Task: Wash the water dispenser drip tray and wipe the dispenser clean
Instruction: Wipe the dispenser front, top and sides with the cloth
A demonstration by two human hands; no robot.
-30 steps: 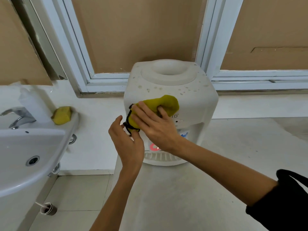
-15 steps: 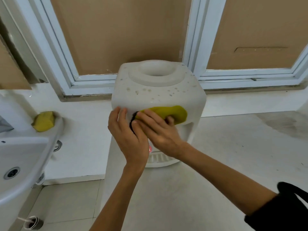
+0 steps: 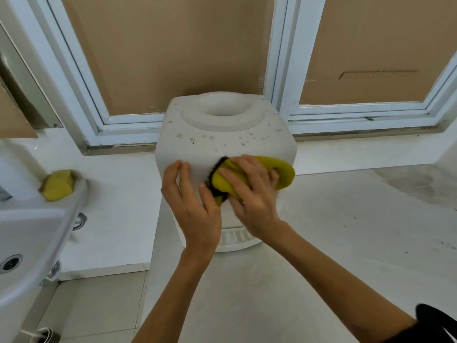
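Fingers point(image 3: 237, 174) of right hand point(image 3: 254, 201) press cloth point(image 3: 279, 172) onto dispenser point(image 3: 222, 142) front edge; left hand point(image 3: 193, 209) (flat) steadies it.

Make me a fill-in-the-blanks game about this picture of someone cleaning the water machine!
1. The right hand presses a cloth whose colour is ____.
2. The left hand rests flat on the ____ dispenser.
3. A yellow sponge sits on the rim of the ____ at the left.
4. The hole in the top of the dispenser holds ____ bottle.

Missing words: yellow; white; sink; no
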